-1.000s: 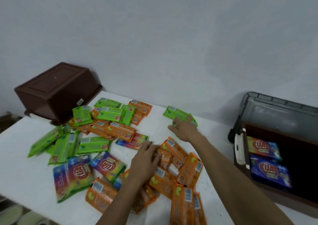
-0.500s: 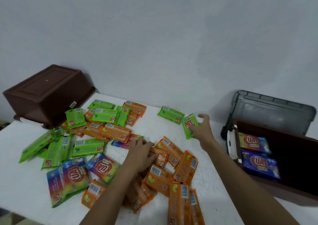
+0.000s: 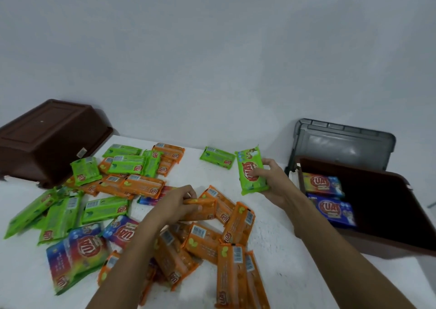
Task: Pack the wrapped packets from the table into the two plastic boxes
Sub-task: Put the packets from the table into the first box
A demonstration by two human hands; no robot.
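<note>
- Plain pale wall (image 3: 212,49) backs the scene, and a white table (image 3: 283,249) runs from near to far below it.
- An open brown box (image 3: 389,249) sits at the right edge of the table, with a grey lid (image 3: 344,143) propped behind it. Two packets lie flat along its left side, a blue packet (image 3: 335,210) nearer and a striped packet (image 3: 322,184) farther. The rest of its floor is dark.
- A second brown box (image 3: 47,141) rests upside down at the far left. I judge it must be turned over before it can take anything.
- Loose packets cover the left and middle of the table: green packets (image 3: 103,209) to the left and orange packets (image 3: 212,238) heaped near the centre.
- The right hand (image 3: 276,186) is raised off the table, between the heap and the open box, with fingers and thumb curled round one green packet (image 3: 251,174).
- The left hand (image 3: 174,204) is down in the heap, fingers wrapped round an orange packet (image 3: 200,210).
- To do this step well, I would carry the green one over the rim and lay it flat, snug against the two packets inside, so that tidy rows build up. The orange one should be lifted clear so its neighbours are not dragged off.
</note>
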